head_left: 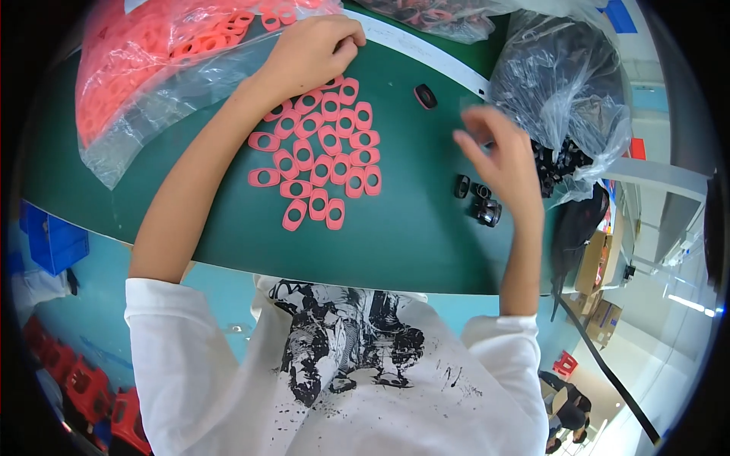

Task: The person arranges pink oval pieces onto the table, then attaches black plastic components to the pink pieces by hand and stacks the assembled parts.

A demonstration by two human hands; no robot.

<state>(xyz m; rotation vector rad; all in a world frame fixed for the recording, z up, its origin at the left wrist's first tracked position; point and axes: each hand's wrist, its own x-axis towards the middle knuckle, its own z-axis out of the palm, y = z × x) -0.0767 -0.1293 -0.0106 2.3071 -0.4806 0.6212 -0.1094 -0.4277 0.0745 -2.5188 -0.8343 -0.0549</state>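
Note:
My left hand (315, 52) rests curled at the far edge of a cluster of pink oval rings (323, 152) spread on the green table (411, 235). Its fingers are closed over the topmost rings; what is inside them is hidden. My right hand (498, 156) hovers blurred above the table with fingers apart, near several small black parts (480, 204). One black piece with a pink ring fitted on it (425, 96) lies alone between the hands.
A clear bag of pink rings (144, 61) lies at the far left. A clear bag of black parts (566, 91) sits at the right, open toward my right hand. Another bag (437, 19) lies at the far edge. Cardboard boxes (597, 281) stand below the table's right side.

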